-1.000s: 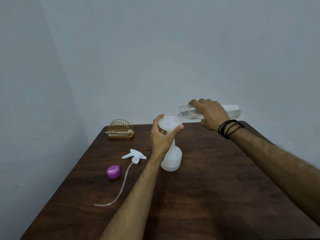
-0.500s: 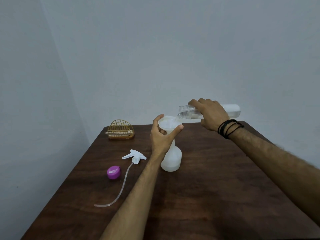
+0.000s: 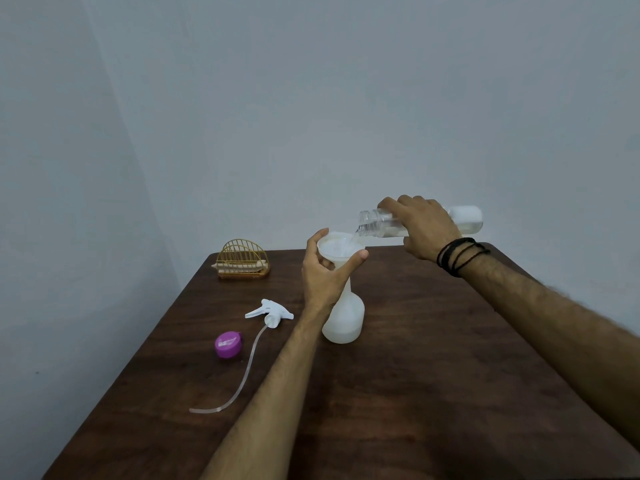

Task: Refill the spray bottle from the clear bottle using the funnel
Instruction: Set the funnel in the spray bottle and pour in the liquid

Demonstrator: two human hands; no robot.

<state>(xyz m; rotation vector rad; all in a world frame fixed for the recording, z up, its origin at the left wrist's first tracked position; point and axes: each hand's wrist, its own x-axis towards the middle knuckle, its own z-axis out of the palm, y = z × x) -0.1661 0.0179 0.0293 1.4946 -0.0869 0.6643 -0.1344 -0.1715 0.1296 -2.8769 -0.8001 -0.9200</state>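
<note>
- Two hands work together here: my left hand [image 3: 323, 275] curls its fingers [image 3: 358, 255] and thumb around the rim of the white funnel [image 3: 337, 249], which sits in the neck of the spray bottle [image 3: 343, 318] standing on the table [image 3: 433, 375].
- My right hand [image 3: 424, 228] grips the clear bottle [image 3: 379, 223], tipped almost flat, its open mouth just above the edge of the funnel.
- Compared with one second ago, almost nothing has moved; the tilt and both grips are the same. I judge that the pouring goes on steadily, and a thin stream seems to fall from the mouth into the funnel.
- Some liquid lies low in the spray bottle, so I think the refill is only partly done.
- On the left of the table lie the spray head [image 3: 270, 311] with its long tube, a purple cap [image 3: 228, 344] and a small wire basket [image 3: 242, 259], all apart from the bottle.
</note>
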